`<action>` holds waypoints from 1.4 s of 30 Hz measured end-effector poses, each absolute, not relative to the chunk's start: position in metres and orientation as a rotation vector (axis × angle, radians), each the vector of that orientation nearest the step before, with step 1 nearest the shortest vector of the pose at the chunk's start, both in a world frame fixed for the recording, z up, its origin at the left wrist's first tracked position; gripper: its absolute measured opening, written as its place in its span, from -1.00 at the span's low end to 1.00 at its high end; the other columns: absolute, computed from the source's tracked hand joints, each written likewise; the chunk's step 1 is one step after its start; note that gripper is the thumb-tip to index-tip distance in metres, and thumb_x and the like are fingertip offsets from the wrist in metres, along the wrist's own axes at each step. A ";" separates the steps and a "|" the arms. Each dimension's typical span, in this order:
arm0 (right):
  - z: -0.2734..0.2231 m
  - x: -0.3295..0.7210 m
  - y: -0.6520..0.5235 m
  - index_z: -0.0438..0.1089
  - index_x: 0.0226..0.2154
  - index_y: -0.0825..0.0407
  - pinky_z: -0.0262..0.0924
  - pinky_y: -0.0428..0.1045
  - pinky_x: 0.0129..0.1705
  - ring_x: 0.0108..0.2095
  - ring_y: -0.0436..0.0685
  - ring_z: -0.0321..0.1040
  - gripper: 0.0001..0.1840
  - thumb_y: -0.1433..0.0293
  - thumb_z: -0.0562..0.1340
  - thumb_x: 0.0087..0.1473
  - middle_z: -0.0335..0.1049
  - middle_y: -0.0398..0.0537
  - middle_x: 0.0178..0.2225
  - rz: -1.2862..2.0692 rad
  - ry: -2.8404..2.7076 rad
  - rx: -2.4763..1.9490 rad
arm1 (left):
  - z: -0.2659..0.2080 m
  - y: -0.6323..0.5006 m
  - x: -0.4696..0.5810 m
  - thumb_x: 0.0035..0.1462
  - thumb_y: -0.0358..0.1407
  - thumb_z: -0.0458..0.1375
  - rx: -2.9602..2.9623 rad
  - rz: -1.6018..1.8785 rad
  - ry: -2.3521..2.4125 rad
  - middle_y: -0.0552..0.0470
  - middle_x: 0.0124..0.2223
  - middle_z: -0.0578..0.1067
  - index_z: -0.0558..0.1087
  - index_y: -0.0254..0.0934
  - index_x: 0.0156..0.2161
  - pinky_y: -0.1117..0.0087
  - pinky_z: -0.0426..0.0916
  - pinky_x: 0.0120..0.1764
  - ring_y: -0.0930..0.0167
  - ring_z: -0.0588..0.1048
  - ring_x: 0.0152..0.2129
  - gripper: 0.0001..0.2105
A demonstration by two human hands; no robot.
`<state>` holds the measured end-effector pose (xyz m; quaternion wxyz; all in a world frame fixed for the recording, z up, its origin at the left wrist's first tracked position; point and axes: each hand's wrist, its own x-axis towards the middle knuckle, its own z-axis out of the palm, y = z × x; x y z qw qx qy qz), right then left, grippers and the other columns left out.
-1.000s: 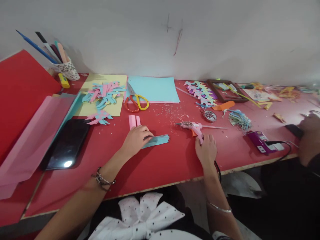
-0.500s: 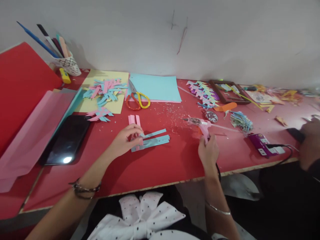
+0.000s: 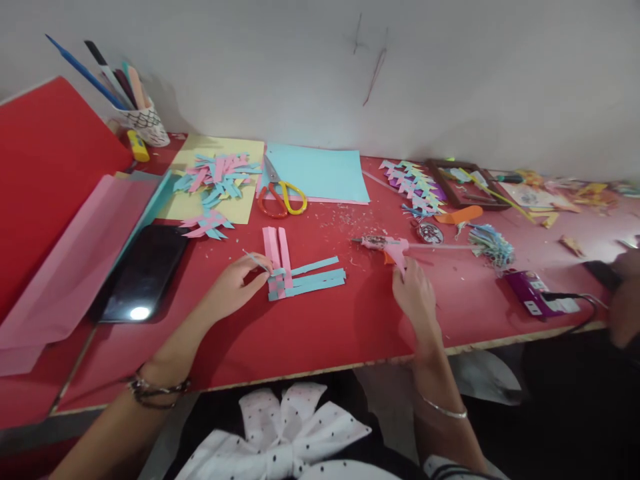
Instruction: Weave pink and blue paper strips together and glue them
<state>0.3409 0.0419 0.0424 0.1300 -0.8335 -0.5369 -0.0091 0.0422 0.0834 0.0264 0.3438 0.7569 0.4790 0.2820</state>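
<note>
My left hand (image 3: 239, 285) is closed in a pinch at the left end of a woven piece, on a thin pale-blue paper strip (image 3: 256, 259) that sticks up past the fingertips. Pink paper strips (image 3: 276, 247) run away from me in that piece, crossed by light-blue strips (image 3: 320, 280) whose loose ends reach right. My right hand (image 3: 415, 293) is wrapped round the handle of a pink glue gun (image 3: 395, 250). The gun's nozzle points left, apart from the strips, and a clear glue stick (image 3: 440, 247) juts from its back.
Scissors (image 3: 283, 197) lie on blue paper sheets (image 3: 320, 173). A pile of woven scraps (image 3: 220, 177) rests on yellow paper. A phone (image 3: 145, 273) lies at left, by a pen cup (image 3: 147, 123). A purple power strip (image 3: 533, 293) stands at right, near another person's hand (image 3: 625, 287).
My left hand has drawn back to the left from over the weave, uncovering the woven corner. The glue gun in my right hand has moved left, closer to the strips. The view has shifted slightly.
</note>
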 end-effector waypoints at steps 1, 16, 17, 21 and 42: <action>0.046 0.341 0.041 0.26 -0.13 0.19 0.15 0.14 -0.22 -0.20 0.32 0.30 -0.63 0.38 -0.03 0.03 0.35 0.27 -0.24 -0.065 -1.610 -2.447 | 0.026 0.083 0.043 0.04 -0.19 -0.08 1.974 0.728 1.247 -0.04 -0.26 0.45 0.32 -0.23 -0.42 0.27 0.30 -0.09 0.34 0.43 -0.27 -0.80; 0.046 0.245 0.073 0.19 0.00 0.07 -0.18 0.16 0.04 -0.01 0.22 0.14 -0.42 0.16 0.23 -0.05 0.24 0.11 -0.01 0.532 -2.663 -1.460 | 0.024 0.084 0.045 0.09 -0.20 -0.12 2.081 0.699 1.183 -0.05 -0.26 0.47 0.33 -0.23 -0.40 0.31 0.32 -0.15 0.36 0.42 -0.28 -0.77; 0.046 0.245 0.073 0.22 -0.03 0.07 -0.16 0.15 0.01 -0.04 0.21 0.16 -0.46 0.17 0.22 -0.04 0.26 0.09 -0.04 0.528 -2.658 -1.464 | 0.023 0.084 0.046 0.09 -0.20 -0.13 2.084 0.691 1.178 -0.04 -0.26 0.47 0.33 -0.23 -0.40 0.31 0.32 -0.16 0.36 0.42 -0.28 -0.77; 0.043 0.246 0.070 0.28 -0.10 0.05 -0.19 0.13 -0.04 -0.11 0.18 0.19 -0.60 0.19 0.17 0.02 0.30 0.04 -0.12 0.505 -2.623 -1.479 | 0.021 0.085 0.045 0.10 -0.20 -0.14 2.119 0.685 1.165 -0.04 -0.27 0.48 0.34 -0.23 -0.39 0.30 0.30 -0.14 0.35 0.41 -0.27 -0.75; 0.039 0.246 0.067 0.28 -0.14 0.02 -0.22 0.08 -0.01 -0.08 0.14 0.16 -0.68 0.23 0.10 0.06 0.26 0.01 -0.14 0.478 -2.593 -1.444 | 0.020 0.084 0.045 0.12 -0.21 -0.12 2.087 0.673 1.180 0.00 -0.30 0.46 0.36 -0.24 -0.38 0.36 0.30 -0.18 0.38 0.41 -0.31 -0.75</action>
